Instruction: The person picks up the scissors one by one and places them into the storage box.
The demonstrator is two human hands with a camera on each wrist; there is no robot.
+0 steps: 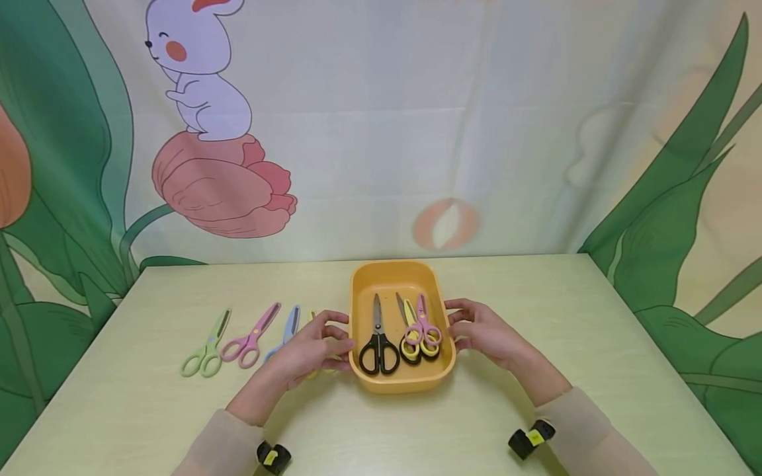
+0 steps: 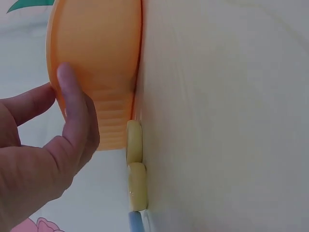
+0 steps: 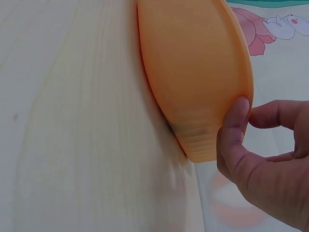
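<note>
An orange-yellow plastic tray (image 1: 401, 383) stands at the middle of the table between both hands. My left hand (image 1: 312, 349) grips its left side, with the thumb (image 2: 72, 92) against the outer wall and a fingertip at the rim. On the opposite side my right hand (image 1: 485, 330) holds the tray the same way, thumb (image 3: 235, 116) on the outer wall. Inside, black-handled scissors (image 1: 379, 350) lie at the left. Pink scissors (image 1: 424, 327) and yellow scissors (image 1: 409, 347) overlap another black-handled pair (image 1: 411, 359) at the right.
Left of the tray, green scissors (image 1: 208, 350), pink scissors (image 1: 253, 340) and blue scissors (image 1: 290, 327) lie in a row on the table (image 1: 119, 396). Yellow handles (image 2: 137, 186) beside the tray are partly hidden by my left hand. A printed curtain (image 1: 369, 132) hangs behind the table.
</note>
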